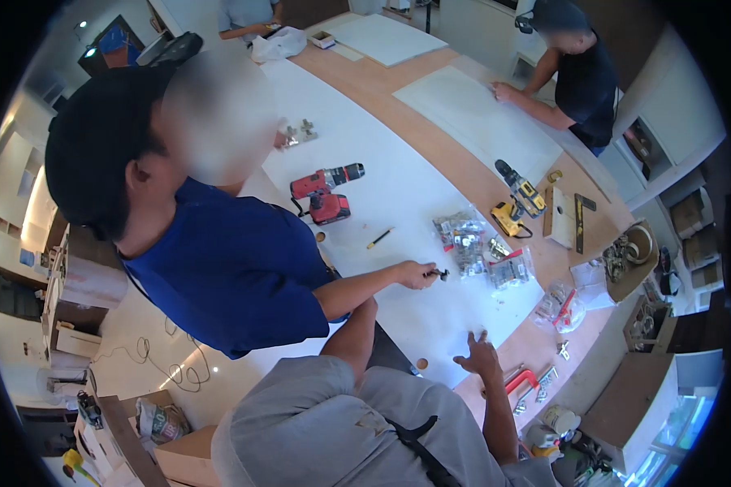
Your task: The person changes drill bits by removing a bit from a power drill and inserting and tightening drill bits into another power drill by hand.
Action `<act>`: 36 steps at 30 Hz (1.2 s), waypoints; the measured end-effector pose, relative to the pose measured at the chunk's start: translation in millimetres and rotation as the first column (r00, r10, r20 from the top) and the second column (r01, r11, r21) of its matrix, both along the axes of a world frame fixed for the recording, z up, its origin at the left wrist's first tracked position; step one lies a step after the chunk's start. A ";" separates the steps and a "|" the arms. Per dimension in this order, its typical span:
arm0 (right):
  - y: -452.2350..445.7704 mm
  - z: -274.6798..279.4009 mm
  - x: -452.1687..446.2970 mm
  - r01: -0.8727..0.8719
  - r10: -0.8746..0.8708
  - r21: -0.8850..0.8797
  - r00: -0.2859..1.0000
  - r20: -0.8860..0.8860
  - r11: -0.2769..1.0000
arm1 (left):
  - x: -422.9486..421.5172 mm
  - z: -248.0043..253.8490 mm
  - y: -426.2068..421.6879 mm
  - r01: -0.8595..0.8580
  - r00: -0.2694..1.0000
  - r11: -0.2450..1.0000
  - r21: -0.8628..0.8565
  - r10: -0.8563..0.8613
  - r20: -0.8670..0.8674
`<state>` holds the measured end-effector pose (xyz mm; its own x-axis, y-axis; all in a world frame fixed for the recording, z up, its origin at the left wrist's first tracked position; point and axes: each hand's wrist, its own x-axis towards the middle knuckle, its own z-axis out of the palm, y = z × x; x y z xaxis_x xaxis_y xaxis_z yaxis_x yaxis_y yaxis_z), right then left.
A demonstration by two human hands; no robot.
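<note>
Extends right hand [481, 357], fingers apart, over right edge of white panel [414, 325], beside red clamp [529, 379] at edge of counter [365, 77]. Cannot tell state of left hand, hidden.

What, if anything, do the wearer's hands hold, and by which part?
Right hand: nothing, fingers spread. Left hand: hidden, so its hold cannot be told.

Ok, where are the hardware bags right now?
In the head view, the hardware bags lie right of centre on the white panel, between the yellow drill and the blue-shirted person's hand, beyond the wearer's right hand.
</note>
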<state>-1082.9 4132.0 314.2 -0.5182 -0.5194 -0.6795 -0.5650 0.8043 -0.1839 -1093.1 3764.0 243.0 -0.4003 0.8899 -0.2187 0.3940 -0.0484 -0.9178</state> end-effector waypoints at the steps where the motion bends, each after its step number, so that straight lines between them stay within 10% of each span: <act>1: -4.6 11.0 1.9 0.011 -0.012 -0.004 1.000 -0.007 1.000 | -4.0 -17.7 -3.2 0.043 0.999 0.996 0.082 -0.041 -0.022; 2: -8.2 16.9 4.1 0.020 -0.021 -0.012 1.000 -0.009 1.000 | -9.2 -31.4 -0.2 0.019 0.918 0.939 -0.344 -0.153 -0.366; 7: -6.5 11.8 8.4 0.016 -0.016 0.005 1.000 -0.017 1.000 | -31.3 -40.7 -6.6 -0.157 0.965 0.988 0.009 0.156 -0.211; 20: -9.0 13.8 12.2 0.039 -0.039 -0.003 0.999 -0.033 0.999 | -17.9 22.2 4.7 -0.103 0.924 0.930 -0.352 -0.042 -0.381; 25: -8.4 13.2 9.4 0.052 -0.052 -0.017 0.998 -0.031 0.999 | -8.0 18.9 6.5 -0.128 0.966 0.982 -0.136 0.092 -0.241; 30: 30.8 14.5 49.6 0.133 -0.203 -0.403 0.970 -0.136 0.905 | -19.9 23.4 -3.5 -0.157 0.874 0.949 -0.274 0.005 -0.486; 33: 73.5 40.0 99.7 0.281 -0.273 -0.597 0.956 0.107 0.751 | -12.8 70.5 -3.1 -0.251 0.945 0.966 0.063 0.259 -0.202; 36: 111.4 64.3 143.7 0.742 -0.464 -0.324 0.636 0.617 0.587 | -31.3 39.7 -7.3 -0.234 0.840 0.924 -0.302 0.036 -0.541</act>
